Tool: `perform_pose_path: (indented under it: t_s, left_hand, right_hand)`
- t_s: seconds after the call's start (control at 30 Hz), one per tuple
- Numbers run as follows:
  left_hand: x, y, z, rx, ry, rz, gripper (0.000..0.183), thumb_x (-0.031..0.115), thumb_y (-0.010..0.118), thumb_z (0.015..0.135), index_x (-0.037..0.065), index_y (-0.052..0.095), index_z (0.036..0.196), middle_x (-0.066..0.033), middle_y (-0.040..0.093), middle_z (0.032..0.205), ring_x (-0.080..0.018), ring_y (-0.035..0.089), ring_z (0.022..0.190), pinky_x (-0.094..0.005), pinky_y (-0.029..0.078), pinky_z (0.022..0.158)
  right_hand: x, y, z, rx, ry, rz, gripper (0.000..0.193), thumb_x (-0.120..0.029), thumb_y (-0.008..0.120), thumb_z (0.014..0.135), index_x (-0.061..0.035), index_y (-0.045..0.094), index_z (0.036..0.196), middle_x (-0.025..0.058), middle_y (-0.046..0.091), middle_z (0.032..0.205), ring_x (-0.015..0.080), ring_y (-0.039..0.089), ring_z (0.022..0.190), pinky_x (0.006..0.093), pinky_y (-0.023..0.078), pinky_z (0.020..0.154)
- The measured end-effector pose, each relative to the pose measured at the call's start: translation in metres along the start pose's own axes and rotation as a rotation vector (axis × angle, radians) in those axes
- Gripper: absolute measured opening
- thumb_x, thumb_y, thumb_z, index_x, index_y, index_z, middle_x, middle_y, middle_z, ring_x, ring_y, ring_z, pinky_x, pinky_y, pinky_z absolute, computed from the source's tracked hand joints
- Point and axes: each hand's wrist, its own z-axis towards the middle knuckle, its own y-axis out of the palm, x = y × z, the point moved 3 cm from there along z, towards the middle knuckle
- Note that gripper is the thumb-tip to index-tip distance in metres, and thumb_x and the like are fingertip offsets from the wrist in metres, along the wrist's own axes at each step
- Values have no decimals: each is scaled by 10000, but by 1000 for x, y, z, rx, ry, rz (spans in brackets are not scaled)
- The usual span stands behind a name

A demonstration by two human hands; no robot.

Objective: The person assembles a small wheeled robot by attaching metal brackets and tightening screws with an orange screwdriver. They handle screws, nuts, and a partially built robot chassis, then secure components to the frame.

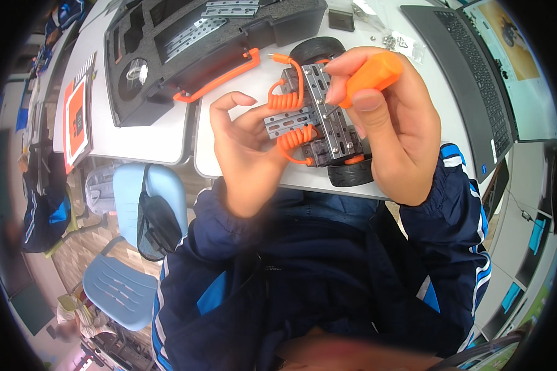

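Observation:
My right hand (408, 133) is closed around the thick orange handle of a screwdriver (377, 75). Its thin shaft points down and left at a grey perforated metal beam (333, 120) of a small wheeled chassis; whether the tip sits in a screw is too small to tell. Steadying the chassis from its left side, my left hand (249, 151) grips near a slotted metal plate (288, 122), its fingers partly hidden behind it. Coiled orange cables (284, 102) hang off dark motor blocks (319, 153). One black wheel (317, 48) is at the far end, another wheel (351, 175) at the near end.
A black foam-lined case (148, 93) with an orange handle (220, 77) stands at the far left, metal plates inside. To the right is an open laptop (461, 68). Small bagged hardware (402, 44) lies beyond the chassis. Blue chairs (120, 290) stand lower left.

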Motion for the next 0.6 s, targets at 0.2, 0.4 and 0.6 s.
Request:
perform_pose_path:
  t_s: [0.2, 0.4, 0.6]
  left_hand:
    - [1, -1, 1, -20, -7, 32, 615, -108, 719, 772, 52, 260, 1149, -211, 633, 1049, -249, 663, 941, -328, 593, 781]
    - [-2, -1, 2, 30, -26, -48, 648, -116, 750, 734, 53, 279, 1146, -203, 659, 1029, -266, 697, 879, -330, 594, 788]
    - [0, -2, 3, -26, -1, 15, 584, -97, 718, 781, 54, 248, 1094, -214, 634, 1060, -238, 658, 945, -320, 589, 783]
  right_hand:
    - [2, 5, -4, 0, 25, -18, 281, -179, 451, 1023, 32, 471, 1207, 53, 559, 934, 58, 454, 737, 188, 391, 725]
    - [1, 6, -5, -33, -35, -98, 279, -184, 452, 1020, 32, 467, 1196, 71, 553, 929, 116, 520, 879, 264, 426, 872]
    - [2, 6, -6, -41, -38, -116, 281, -184, 451, 1019, 33, 462, 1196, 75, 550, 931, 117, 517, 874, 263, 427, 866]
